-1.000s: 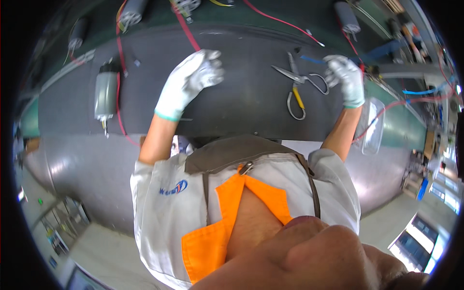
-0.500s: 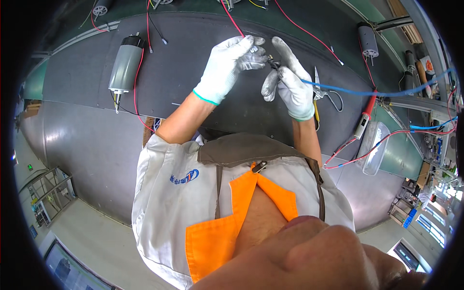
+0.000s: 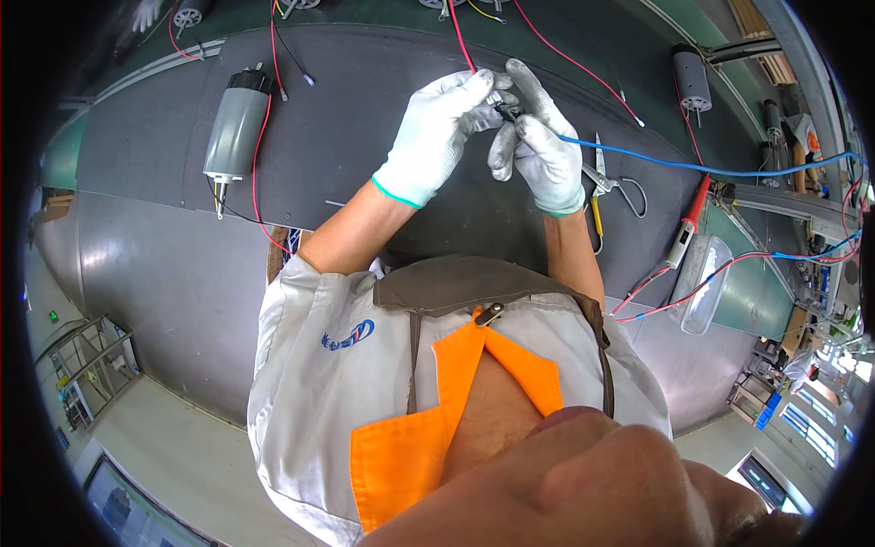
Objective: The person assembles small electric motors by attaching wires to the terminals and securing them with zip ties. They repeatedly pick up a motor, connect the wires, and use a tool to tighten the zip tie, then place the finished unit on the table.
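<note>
Left hand (image 3: 436, 132) pinches red wire (image 3: 460, 38) running off toward 12 o'clock. Right hand (image 3: 550, 162) grips black clip (image 3: 507, 111), 3 o'clock from left, pretty much at its fingertips. Blue wire (image 3: 674, 163) trails from right toward 3. Scissors (image 3: 601, 185) at right hand's 4, motor (image 3: 238, 134) at left's 9.

Close head-worn fisheye, facing down

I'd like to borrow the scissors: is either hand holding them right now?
No, the scissors lie on the dark work surface, beside the right hand.
</note>
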`<act>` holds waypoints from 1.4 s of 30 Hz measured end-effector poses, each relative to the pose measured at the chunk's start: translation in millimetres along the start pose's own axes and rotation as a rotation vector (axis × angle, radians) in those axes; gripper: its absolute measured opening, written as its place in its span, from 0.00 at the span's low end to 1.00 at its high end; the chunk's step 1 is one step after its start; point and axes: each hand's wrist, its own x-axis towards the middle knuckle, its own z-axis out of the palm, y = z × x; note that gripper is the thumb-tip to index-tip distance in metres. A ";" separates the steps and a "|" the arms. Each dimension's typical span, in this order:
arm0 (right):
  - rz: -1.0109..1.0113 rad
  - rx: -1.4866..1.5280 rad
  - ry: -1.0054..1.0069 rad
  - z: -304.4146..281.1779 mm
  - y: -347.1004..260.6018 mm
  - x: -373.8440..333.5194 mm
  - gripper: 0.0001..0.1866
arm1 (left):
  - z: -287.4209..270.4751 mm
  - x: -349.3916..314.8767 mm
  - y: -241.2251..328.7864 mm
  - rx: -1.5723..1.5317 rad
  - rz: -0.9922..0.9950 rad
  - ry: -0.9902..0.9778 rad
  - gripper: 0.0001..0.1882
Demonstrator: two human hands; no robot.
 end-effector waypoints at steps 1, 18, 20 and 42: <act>-0.017 0.003 -0.012 -2.2 2.6 0.8 0.36 | 1.5 -0.7 0.8 -0.023 -0.031 -0.042 0.13; 0.615 -2.048 1.433 -237.2 -106.4 -205.0 0.19 | -21.7 20.9 12.7 -0.179 0.055 -0.111 0.15; 0.502 -1.909 1.450 -271.6 -102.0 -228.4 0.16 | -26.0 19.6 11.8 -0.193 0.064 -0.127 0.14; 0.286 -1.033 0.167 -80.3 -42.1 76.7 0.19 | -31.3 16.1 12.6 -0.247 0.098 -0.059 0.17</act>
